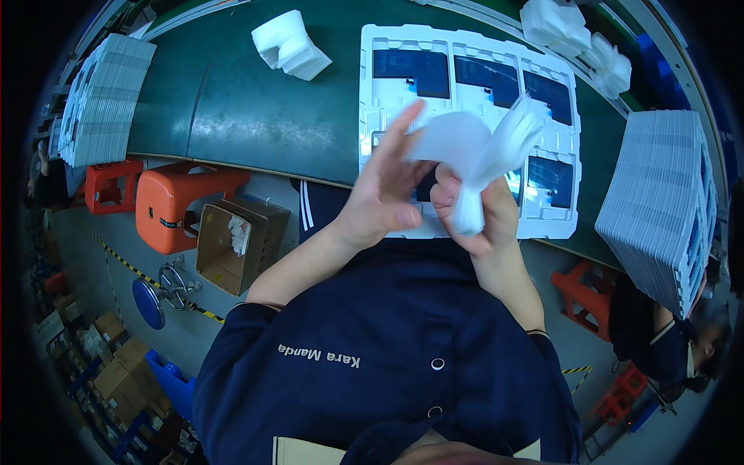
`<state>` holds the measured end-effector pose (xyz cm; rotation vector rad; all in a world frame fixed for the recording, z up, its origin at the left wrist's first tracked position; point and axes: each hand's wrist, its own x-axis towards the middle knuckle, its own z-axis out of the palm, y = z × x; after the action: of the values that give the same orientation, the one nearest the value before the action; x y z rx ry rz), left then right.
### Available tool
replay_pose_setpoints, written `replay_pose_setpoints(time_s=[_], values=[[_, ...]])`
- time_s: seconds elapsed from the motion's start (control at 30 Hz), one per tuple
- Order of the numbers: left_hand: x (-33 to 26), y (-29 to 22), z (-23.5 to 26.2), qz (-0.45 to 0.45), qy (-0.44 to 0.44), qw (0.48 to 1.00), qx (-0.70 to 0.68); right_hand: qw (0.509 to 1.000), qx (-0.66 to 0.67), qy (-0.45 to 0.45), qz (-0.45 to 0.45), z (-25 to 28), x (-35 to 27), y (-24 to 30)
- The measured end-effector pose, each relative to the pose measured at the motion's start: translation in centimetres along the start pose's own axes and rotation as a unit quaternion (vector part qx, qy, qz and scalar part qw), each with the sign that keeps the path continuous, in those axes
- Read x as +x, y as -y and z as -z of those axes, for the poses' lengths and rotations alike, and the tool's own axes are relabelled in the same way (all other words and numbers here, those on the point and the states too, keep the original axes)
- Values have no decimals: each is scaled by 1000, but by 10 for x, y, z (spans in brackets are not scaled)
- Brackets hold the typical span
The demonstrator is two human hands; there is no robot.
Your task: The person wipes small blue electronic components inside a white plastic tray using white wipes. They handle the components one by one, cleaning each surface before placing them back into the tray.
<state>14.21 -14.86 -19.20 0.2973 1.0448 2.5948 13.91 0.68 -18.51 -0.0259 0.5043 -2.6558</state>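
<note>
My right hand [482, 203] is closed round a bunch of thin, soft white sheets [508, 139], gathered at the fist and fanned out above it. One sheet spreads leftward, blurred by motion. Beside it my left hand [380, 182] is open, thumb and fingers apart; whether its fingers touch the sheet's edge I cannot tell. Beneath both hands lies a white moulded plastic tray [570, 225] with several compartments. Flat dark notched panels [411, 72] lie in its far row, and another dark panel [550, 182] sits at near right. My hands and the sheets hide the tray's middle.
White foam pieces [291, 46] lie on the green table [256, 108], with more foam [554, 27] at far right. Tall stacks of white trays stand left [108, 101] and right [659, 178]. Orange stools [167, 209] and a cardboard box [240, 244] are below the left edge. A person [674, 341] is at right.
</note>
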Motion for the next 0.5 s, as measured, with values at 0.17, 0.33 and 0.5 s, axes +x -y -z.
replay_pose_setpoints(time_s=[0.17, 0.33, 0.5], values=[[7, 1, -4, -32, 12, 987, 154, 957, -271, -105, -2, 1, 1, -3], [6, -4, -4, -69, -46, 993, 84, 936, -334, -89, 58, 0, 1, -10], [10, 5, -2, -170, -14, 985, 30, 957, -273, 42, 88, 9, -6, -10]])
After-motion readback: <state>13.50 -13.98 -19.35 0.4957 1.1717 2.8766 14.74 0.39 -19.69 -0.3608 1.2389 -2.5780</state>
